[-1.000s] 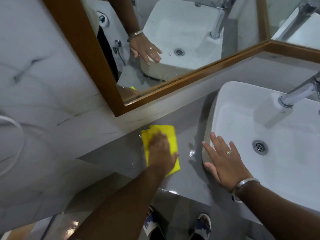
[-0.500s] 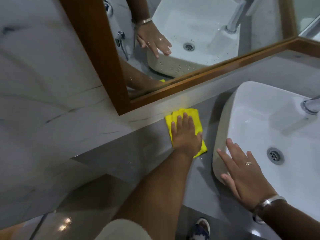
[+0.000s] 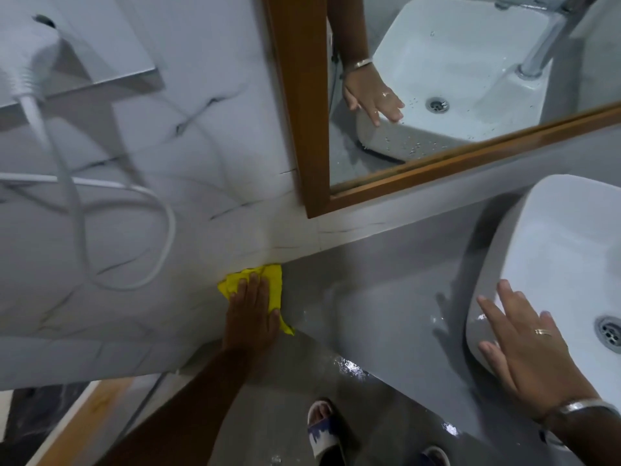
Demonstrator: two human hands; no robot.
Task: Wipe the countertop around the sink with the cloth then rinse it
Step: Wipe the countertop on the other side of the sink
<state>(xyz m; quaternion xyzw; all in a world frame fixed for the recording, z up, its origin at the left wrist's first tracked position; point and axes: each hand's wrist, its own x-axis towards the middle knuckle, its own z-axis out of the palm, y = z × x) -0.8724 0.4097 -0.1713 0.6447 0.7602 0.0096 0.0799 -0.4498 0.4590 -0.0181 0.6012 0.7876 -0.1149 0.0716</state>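
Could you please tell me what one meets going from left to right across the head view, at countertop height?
White hose → yellow cloth under the left hand → wet countertop → right hand resting on the sink → drain.

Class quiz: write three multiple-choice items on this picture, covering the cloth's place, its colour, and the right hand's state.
1. Where is the cloth?
A) in a bucket
B) on the countertop against the wall, under the left hand
C) on a chair

2. What colour is the cloth?
A) yellow
B) blue
C) red

3. How is the right hand?
A) a fist
B) holding a brush
C) flat on the rim of the sink

Answers:
1 B, it lies in the counter's far corner under the palm.
2 A, bright yellow shows round the hand.
3 C, it rests outstretched on the white rim.
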